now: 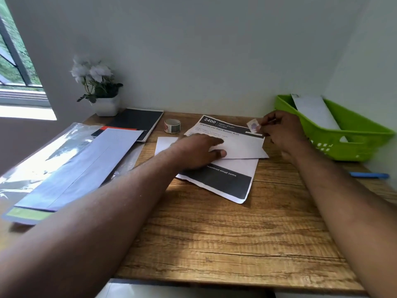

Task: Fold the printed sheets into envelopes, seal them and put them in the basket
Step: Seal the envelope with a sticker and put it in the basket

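A white envelope (242,147) lies across a printed sheet (227,181) with black bands on the wooden desk (214,233). My left hand (197,150) rests flat on the envelope's left part, fingers straight. My right hand (281,132) hovers over the envelope's far right corner and pinches a small stamp-like sticker (254,125) between its fingertips. A green basket (354,134) stands at the right against the wall, with one white envelope (315,110) leaning inside it.
A roll of stickers (172,125) stands behind the sheet. A black notebook (137,121), a pack of envelopes (81,166) in clear plastic and a potted white flower (101,91) occupy the left. A blue pen (369,175) lies at the right edge.
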The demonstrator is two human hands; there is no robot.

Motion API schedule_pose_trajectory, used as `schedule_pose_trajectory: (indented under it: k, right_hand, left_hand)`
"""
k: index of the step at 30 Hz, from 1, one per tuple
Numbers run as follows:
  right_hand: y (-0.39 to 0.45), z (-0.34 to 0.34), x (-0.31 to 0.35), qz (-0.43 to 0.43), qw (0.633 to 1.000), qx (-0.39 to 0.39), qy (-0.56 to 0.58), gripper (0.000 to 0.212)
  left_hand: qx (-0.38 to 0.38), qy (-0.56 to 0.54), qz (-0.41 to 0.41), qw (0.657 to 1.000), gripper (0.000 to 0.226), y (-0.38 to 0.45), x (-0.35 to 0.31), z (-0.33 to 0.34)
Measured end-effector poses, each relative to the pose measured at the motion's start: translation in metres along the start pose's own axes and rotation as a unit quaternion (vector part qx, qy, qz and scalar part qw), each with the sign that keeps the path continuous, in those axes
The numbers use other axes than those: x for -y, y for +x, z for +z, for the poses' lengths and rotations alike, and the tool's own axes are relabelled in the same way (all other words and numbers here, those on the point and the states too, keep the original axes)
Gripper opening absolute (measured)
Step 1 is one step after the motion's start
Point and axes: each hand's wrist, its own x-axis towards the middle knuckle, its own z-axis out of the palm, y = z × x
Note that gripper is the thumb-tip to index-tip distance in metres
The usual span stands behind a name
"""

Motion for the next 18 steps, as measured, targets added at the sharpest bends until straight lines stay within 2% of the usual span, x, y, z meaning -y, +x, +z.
schedule_pose_trajectory:
  k: [2, 6, 12, 15, 18]
  right_hand:
    - [0.004, -0.001, -0.006, 0.029, 0.999, -0.011, -0.005, 0.027]
    - [0.003, 0.002, -0.008, 0.069, 0.998, -0.005, 0.002, 0.025]
    - [-0.001, 0.009, -0.008, 0.085, 0.996, 0.016, -0.023, 0.02]
    - [-0.002, 0.015, -0.009, 0.09, 0.995, 0.013, -0.041, 0.019]
    - [0.0, 0.018, -0.012, 0.093, 0.994, 0.003, -0.051, 0.019]
  left_hand:
    - [-0.018, 0.032, -0.014, 0.999, 0.055, 0.001, -0.001, -0.001]
    - [-0.071, 0.095, 0.024, 0.993, 0.059, 0.002, -0.001, -0.004]
    - [-0.124, -0.039, 0.035, 0.991, 0.042, 0.016, -0.022, -0.006]
    - [-0.091, -0.055, 0.046, 0.993, 0.039, 0.035, -0.029, -0.005]
    - [-0.089, -0.03, 0.019, 0.995, 0.045, 0.047, -0.027, 0.012]
